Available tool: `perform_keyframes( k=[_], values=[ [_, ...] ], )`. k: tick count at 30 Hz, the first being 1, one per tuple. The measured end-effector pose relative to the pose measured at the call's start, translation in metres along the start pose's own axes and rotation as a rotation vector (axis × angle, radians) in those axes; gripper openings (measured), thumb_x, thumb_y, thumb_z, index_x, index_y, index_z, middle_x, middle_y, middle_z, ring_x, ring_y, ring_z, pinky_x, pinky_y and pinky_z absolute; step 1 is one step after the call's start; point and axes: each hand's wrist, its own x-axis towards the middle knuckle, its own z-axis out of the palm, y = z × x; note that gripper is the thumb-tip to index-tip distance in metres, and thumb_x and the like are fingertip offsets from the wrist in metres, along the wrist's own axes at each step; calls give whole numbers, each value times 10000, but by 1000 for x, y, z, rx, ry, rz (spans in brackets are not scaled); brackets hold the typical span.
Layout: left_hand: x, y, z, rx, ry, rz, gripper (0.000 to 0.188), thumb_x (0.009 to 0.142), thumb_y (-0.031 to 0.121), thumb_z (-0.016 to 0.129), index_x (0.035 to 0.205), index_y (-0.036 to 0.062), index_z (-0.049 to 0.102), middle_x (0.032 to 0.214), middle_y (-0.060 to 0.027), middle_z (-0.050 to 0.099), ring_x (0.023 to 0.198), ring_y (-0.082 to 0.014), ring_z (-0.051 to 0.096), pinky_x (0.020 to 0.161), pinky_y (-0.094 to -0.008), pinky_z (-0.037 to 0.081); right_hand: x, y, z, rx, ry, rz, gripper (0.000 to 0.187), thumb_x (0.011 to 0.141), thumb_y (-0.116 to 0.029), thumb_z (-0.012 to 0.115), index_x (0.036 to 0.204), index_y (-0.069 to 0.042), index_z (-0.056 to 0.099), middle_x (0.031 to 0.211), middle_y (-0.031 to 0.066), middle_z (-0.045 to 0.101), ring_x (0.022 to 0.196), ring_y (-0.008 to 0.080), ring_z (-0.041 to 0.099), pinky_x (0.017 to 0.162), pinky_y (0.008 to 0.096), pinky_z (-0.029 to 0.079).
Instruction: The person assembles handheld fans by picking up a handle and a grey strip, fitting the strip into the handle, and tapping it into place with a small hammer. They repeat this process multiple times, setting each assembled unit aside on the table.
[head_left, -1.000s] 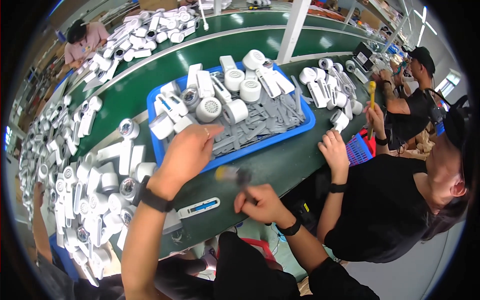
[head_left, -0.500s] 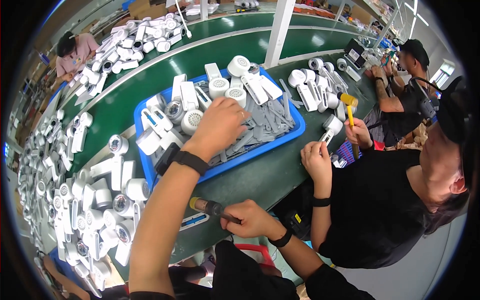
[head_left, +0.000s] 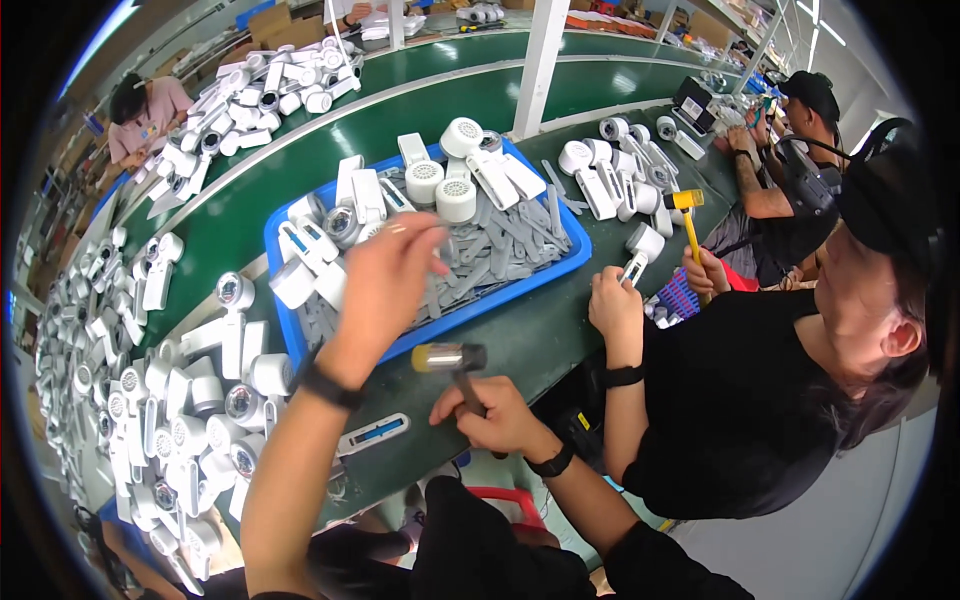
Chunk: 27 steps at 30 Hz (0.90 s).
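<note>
My right hand (head_left: 497, 415) grips the dark handle of a mallet (head_left: 449, 358), whose head has a yellow face, a metal band and a black end. Over the blue tray (head_left: 425, 343) my left hand (head_left: 388, 278) is raised, its fingers curled and slightly blurred; whatever sits between the fingertips is too smeared to name. In the tray lie many flat grey plastic strips (head_left: 500, 245) and several white handheld fans (head_left: 424, 182). On the green bench below my left hand, near the mallet, rests a white fan handle (head_left: 375, 433) with a blue inset.
White fans (head_left: 205, 435) are heaped along the left. At right, a co-worker holds a yellow hammer (head_left: 690, 225) and a white fan (head_left: 640, 245). More fans (head_left: 610, 185) lie beyond the tray. A white post (head_left: 540, 70) stands behind it; other people work farther off.
My left hand has drawn back from the fans and strips toward me. My right hand has raised the mallet, its head now higher, and the white handle on the bench shows more fully.
</note>
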Motion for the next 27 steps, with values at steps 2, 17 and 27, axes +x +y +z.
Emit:
perform_keyframes(
  k=[2,17,27],
  values=[
    [-37,1,-23,-448,125,-129,213,1066,98,569,1233,-34,572,1076,-151,731,861,-227,749,760,-314,597,0,-1,2,124,29,33,300,907,41,477,1079,25,722,747,59,705,451,67,553,446,223,425],
    [-221,-1,-67,-579,93,-287,533,1046,41,590,1546,24,410,1240,-90,696,1027,-131,661,919,-273,520,-1,-61,81,214,150,432,237,1001,-122,702,1195,13,703,799,33,696,427,26,458,379,220,309],
    [-229,-42,-98,641,255,123,524,712,122,895,1189,28,699,1230,-137,683,1129,-354,656,1053,-467,516,22,-52,62,57,66,492,231,1009,-131,685,1189,7,724,774,39,683,384,23,422,355,216,283]
  ],
)
